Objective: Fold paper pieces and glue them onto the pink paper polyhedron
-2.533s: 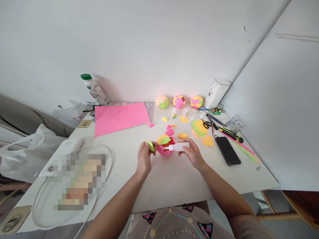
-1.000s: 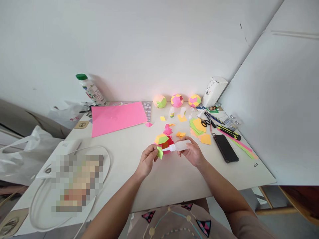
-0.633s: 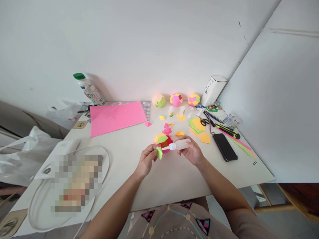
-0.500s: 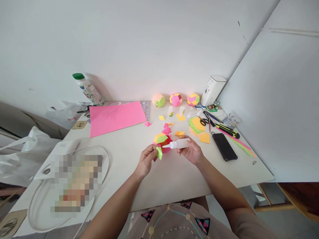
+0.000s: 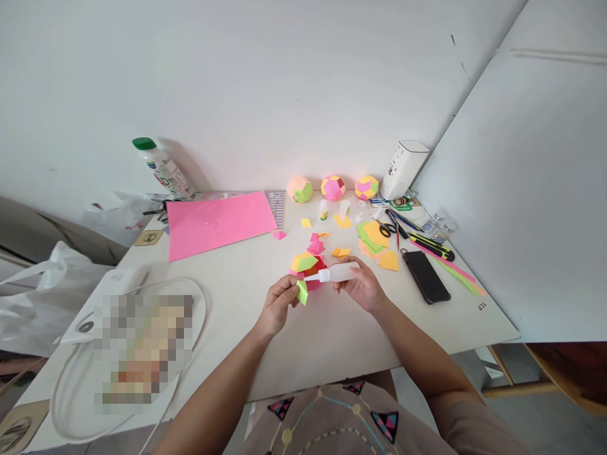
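Between the fingertips of my left hand [image 5: 281,304] is a small folded green paper piece [image 5: 302,292]. My right hand [image 5: 363,287] is closed around a white glue bottle [image 5: 339,272], tipped sideways with its thin nozzle pointing left. The nozzle tip is at the upper edge of the green piece; whether glue is coming out cannot be made out. Just behind the hands sits a partly built paper ball [image 5: 303,262] in yellow, green and pink, its opening partly hidden by the bottle.
Three paper balls [image 5: 333,188] stand along the wall. Pink sheet [image 5: 220,224] lies at left. To the right are cut paper pieces [image 5: 374,237], scissors [image 5: 387,229], a phone [image 5: 425,277] and a cutter [image 5: 432,247]. A cable [image 5: 202,316] loops at the left.
The glue bottle has moved slightly left, bringing its nozzle to the green paper piece. My left hand keeps its hold, and the view has shifted a little.
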`<state>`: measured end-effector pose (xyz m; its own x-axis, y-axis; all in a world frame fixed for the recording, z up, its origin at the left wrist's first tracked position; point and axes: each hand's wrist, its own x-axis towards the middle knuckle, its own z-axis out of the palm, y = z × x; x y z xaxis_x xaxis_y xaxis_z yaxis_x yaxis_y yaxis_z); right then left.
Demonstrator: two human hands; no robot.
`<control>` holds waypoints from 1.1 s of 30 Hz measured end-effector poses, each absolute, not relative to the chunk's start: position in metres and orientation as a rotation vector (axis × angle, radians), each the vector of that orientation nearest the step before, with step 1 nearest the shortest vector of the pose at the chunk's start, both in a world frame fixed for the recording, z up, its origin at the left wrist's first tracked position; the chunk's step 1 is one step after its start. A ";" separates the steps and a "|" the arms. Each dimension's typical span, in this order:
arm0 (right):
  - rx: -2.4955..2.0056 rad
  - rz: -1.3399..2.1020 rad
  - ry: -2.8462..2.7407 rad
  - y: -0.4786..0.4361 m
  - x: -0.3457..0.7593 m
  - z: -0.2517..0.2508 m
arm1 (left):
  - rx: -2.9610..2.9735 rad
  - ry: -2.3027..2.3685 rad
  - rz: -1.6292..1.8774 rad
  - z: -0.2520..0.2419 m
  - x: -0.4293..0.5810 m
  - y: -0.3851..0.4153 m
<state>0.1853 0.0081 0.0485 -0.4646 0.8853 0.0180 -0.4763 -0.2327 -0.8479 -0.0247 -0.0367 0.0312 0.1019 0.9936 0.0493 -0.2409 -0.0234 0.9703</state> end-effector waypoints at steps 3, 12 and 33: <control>-0.597 1.839 -1.013 0.009 0.186 0.048 | 1.098 0.922 1.252 0.033 -0.025 -0.036; -0.617 1.883 -0.775 0.012 0.188 0.050 | 1.024 0.957 1.452 0.037 -0.026 -0.036; -0.895 1.282 -0.869 0.059 0.232 0.038 | 0.438 1.272 2.122 0.053 -0.060 -0.011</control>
